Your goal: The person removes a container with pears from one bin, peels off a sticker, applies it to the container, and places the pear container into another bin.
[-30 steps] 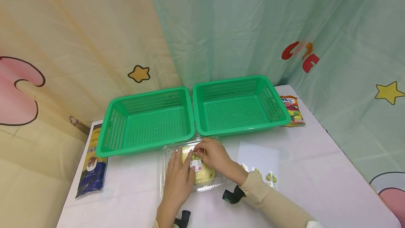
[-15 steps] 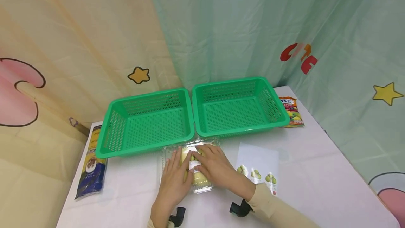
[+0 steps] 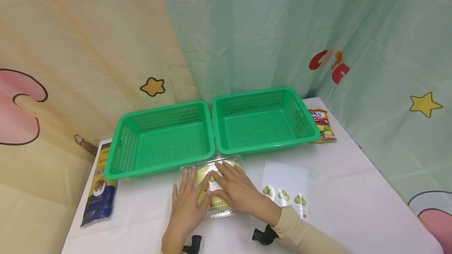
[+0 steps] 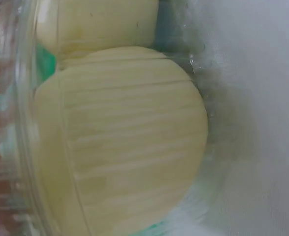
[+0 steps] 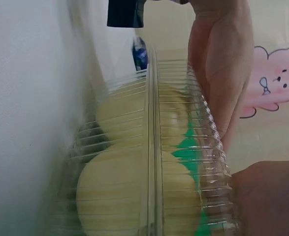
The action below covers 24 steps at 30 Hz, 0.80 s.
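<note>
A clear plastic clamshell box [image 3: 221,214] lies on the table in front of me, with pale yellow round fruits [image 4: 124,142] packed inside. On its lid is a small white label [image 3: 214,185] printed with green fruit. My left hand [image 3: 189,208] lies spread over the left part of the lid, its thumb and forefinger tips at the label's edge. From the other side my right hand [image 3: 241,192] rests on the lid with its fingers extended, partly covering the label. The right wrist view shows the box's ribbed side and two of the fruits [image 5: 127,194] through it.
Two green baskets [image 3: 160,169] stand side by side just behind the box. A white sticker sheet [image 3: 285,176] with fruit pictures lies to the right. A blue and yellow bag [image 3: 100,191] is at the left edge, and a candy packet [image 3: 323,126] sits beside the right basket.
My right hand has gone from pinching at the label to lying with fingers extended on the lid. My left hand has slid slightly left, fingers more spread. More of the sticker sheet shows.
</note>
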{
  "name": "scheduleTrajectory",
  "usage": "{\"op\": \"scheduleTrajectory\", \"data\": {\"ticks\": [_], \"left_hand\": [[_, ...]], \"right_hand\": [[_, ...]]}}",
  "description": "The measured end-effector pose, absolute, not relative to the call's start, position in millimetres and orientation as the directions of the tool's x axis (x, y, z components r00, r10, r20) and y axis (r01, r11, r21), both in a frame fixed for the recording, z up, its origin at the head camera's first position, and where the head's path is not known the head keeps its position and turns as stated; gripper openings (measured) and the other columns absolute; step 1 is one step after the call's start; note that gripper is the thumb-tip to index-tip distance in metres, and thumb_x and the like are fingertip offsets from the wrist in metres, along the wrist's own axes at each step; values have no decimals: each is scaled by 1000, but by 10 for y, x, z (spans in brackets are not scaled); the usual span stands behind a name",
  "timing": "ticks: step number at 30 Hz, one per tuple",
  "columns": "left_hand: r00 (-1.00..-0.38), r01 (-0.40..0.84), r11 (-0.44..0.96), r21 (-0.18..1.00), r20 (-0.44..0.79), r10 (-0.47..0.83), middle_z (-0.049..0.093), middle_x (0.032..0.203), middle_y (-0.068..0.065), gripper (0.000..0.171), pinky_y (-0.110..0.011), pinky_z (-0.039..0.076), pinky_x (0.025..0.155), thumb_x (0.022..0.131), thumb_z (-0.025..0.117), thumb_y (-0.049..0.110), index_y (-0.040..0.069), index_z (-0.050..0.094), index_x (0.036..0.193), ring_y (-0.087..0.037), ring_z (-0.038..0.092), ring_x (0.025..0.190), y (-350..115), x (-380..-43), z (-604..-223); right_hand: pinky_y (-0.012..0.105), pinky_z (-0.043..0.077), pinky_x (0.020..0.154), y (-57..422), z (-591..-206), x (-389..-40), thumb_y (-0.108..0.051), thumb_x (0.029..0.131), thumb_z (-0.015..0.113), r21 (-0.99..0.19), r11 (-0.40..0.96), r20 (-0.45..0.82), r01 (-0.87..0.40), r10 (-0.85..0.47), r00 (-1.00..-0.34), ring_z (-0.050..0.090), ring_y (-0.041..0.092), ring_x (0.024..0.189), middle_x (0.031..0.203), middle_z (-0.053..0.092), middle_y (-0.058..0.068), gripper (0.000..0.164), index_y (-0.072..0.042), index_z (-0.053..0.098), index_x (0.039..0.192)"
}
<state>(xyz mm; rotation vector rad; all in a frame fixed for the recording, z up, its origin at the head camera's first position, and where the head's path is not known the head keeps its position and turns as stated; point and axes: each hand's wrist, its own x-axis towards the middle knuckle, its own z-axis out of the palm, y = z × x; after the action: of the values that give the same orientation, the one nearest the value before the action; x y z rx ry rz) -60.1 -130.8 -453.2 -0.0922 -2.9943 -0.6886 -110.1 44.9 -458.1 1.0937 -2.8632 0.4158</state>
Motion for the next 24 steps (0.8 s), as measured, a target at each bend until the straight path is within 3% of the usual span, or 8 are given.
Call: {"op": "scheduleTrajectory", "data": {"ticks": [7, 15, 19, 24], "left_hand": [[-996, 56, 880, 471, 93, 14, 20, 156, -10, 48, -72, 7, 107, 89, 61, 31, 33, 48, 135, -36, 14, 145, -1329, -584, -4541], [-991, 99, 882, 460, 125, 47, 26, 154, -7, 49, -68, 6, 110, 89, 59, 37, 30, 47, 136, -33, 21, 144, -1293, -626, -4555], [-992, 90, 880, 466, 123, 36, 30, 153, -8, 46, -70, 7, 108, 89, 61, 35, 33, 50, 133, -34, 23, 143, -1313, -623, -4544], [-991, 69, 869, 490, 134, 3, 34, 151, -10, 44, -72, 9, 106, 87, 64, 31, 32, 54, 130, -37, 23, 142, -1329, -604, -4537]], "right_hand": [[47, 31, 113, 504, -4533, -1112, -35, 93, 53, -327, 709, 167, -625, -608, -777, 34, 32, 138, 150, 35, 11, 45, -18, 51, 134], [46, 29, 114, 466, -4494, -1159, -43, 86, 60, -388, 669, 167, -634, -625, -762, 34, 31, 139, 149, 36, 12, 59, -11, 49, 135], [46, 33, 111, 502, -4506, -1166, -42, 83, 64, -450, 669, 176, -591, -582, -794, 37, 30, 136, 147, 41, 9, 53, -15, 57, 128], [49, 38, 107, 572, -4518, -1202, -36, 80, 70, -562, 617, 206, -551, -541, -816, 42, 32, 132, 142, 46, 10, 44, -12, 65, 116]]}}
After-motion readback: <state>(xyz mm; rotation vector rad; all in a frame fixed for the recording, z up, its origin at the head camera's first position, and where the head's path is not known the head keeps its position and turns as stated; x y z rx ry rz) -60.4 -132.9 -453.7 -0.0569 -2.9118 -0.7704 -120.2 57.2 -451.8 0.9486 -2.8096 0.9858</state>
